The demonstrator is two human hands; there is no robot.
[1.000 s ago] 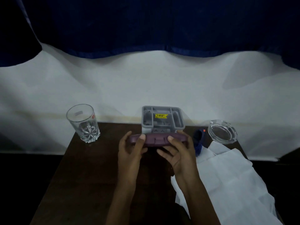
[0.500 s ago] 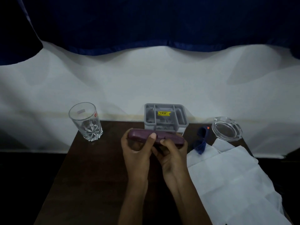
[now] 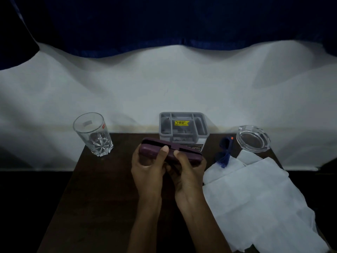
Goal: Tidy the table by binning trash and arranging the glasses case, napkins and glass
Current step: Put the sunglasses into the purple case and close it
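both hands hold the glasses case [image 3: 169, 151] up over the middle of the dark table [image 3: 102, 189], just in front of the gray organizer box [image 3: 183, 127]. the left hand [image 3: 147, 170] is wrapped around the left end of the case with its thumb on top. the right hand [image 3: 187, 172] grips the right part, with its thumb pressed near the middle. a thin dark gap runs along the far edge of the case, so the lid looks a little bit open, like the hands are opening or closing it. i cannot tell if anything is inside. the blue glasses [image 3: 225, 152] lie on the table to the right, near the glass ashtray [image 3: 253, 138], with 1 end touching the napkins [image 3: 255, 198]. the napkins are spread out flat and messy on the right side, and some hang past the table edge. the drinking glass [image 3: 93, 134] stands upright near the back left corner, well apart from the rest. i think the task is not very far along. the case is not put down in a neat spot yet, the napkins are not stacked or folded yet, and the glass may need a better place too. i see no trash and no bin here, so i cannot tell if that part is done.
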